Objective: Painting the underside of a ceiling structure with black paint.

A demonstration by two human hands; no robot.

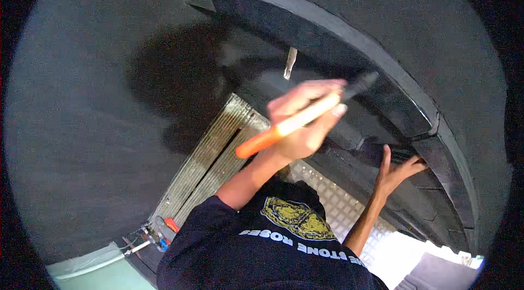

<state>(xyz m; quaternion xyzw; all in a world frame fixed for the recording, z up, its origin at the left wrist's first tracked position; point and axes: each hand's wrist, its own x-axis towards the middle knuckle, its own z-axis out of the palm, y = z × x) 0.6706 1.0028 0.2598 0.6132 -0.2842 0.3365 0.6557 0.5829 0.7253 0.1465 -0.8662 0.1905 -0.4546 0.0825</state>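
Note:
In my left hand (303, 126) is a paintbrush (262, 141) with a pale and orange handle, its fingers closed round the upper part. Its dark bristles (363, 85) are smeared by motion and lie close to a dark curved panel (401, 99); whether they touch it I cannot tell. My right hand (396, 172) is open, thumb and fingers spread, its fingertips against the dark panelling lower on the right. A raised grey rim (376, 44) curves along the panel's outer edge.
A thin pale strip (291, 63) sticks out above my left hand. Ribbed silvery slats (204, 164) slant at the left. A grey and red tool-like object (166, 227) lies near their lower end, beside a pale green surface (103, 271). Light paving-like blocks (327, 186) show behind my arms.

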